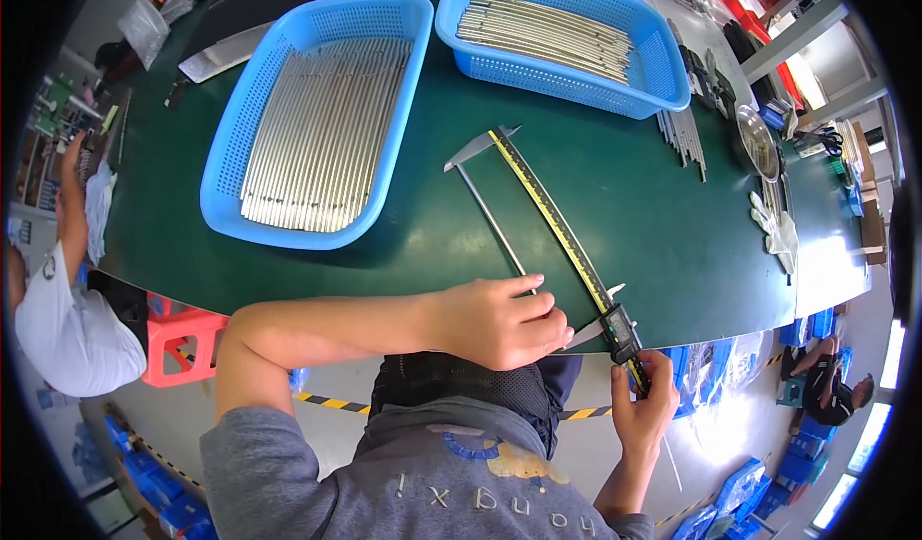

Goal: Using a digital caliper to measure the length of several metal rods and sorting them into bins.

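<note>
Between the jaws of a long digital caliper (549,211) lies a thin metal rod (492,223). My left hand (504,324) is closed round the rod's near end, close to the caliper's sliding jaw. My right hand (643,396) grips the caliper's near end, just below its display. The rod's far tip is at the caliper's far jaw. Ahead to the left, a blue basket (219,170) holds rows of similar metal rods (327,132). A second blue basket (567,86) at the far middle holds more rods (543,36).
On the green table (663,223), a bundle of rods (682,138), a metal bowl (758,144) and a white glove (774,228) lie to the right. Scissors (824,140) are farther right. One person (72,319) sits at the left by a red stool (181,343); another (831,386) is far right.
</note>
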`<state>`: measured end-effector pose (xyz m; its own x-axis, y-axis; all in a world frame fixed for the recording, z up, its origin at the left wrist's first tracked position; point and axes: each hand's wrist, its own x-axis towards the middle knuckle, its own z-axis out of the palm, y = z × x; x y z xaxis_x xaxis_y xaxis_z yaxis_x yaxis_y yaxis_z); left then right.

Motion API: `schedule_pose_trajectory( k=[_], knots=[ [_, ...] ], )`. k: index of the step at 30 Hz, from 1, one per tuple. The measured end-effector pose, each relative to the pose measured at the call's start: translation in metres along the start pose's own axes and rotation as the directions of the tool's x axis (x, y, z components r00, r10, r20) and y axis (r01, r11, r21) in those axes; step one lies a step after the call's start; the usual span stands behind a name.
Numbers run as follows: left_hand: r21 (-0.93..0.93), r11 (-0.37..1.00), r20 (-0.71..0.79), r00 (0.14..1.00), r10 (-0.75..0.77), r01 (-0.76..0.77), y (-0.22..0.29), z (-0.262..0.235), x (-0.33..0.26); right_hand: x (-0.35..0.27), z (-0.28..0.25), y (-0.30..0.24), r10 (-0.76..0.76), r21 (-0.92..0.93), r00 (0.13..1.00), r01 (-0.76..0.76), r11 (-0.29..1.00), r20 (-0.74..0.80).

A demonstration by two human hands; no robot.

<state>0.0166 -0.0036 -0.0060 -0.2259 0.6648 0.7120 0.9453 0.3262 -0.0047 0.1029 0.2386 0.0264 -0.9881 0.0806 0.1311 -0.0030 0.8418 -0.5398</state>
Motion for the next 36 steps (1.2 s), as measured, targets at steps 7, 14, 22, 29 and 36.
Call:
schedule_pose_trajectory(
  k=[7,14,22,29,36],
  knots=[
    [-0.028,1.000,0.032,0.999,-0.014,0.015,0.003,-0.001,0.000,-0.002,-0.002,0.000,0.018,0.001,1.000,-0.018,1.000,-0.002],
    [-0.118,0.989,0.150,0.986,-0.069,0.087,-0.002,-0.004,0.002,-0.004,-0.004,0.000,0.055,0.009,0.998,-0.055,0.998,0.042],
    [-0.132,0.981,0.219,0.969,-0.114,0.146,-0.008,-0.011,0.010,-0.002,0.000,-0.001,-0.046,-0.013,0.999,0.046,0.999,0.016],
    [-0.142,0.980,0.201,0.973,-0.110,0.140,-0.008,-0.010,0.011,-0.007,-0.003,-0.001,-0.065,-0.020,0.998,0.065,0.998,0.018],
    [-0.125,0.982,0.213,0.970,-0.115,0.144,-0.009,-0.011,0.015,-0.006,-0.005,-0.002,-0.047,-0.051,0.999,0.047,0.998,-0.003]
  ],
)
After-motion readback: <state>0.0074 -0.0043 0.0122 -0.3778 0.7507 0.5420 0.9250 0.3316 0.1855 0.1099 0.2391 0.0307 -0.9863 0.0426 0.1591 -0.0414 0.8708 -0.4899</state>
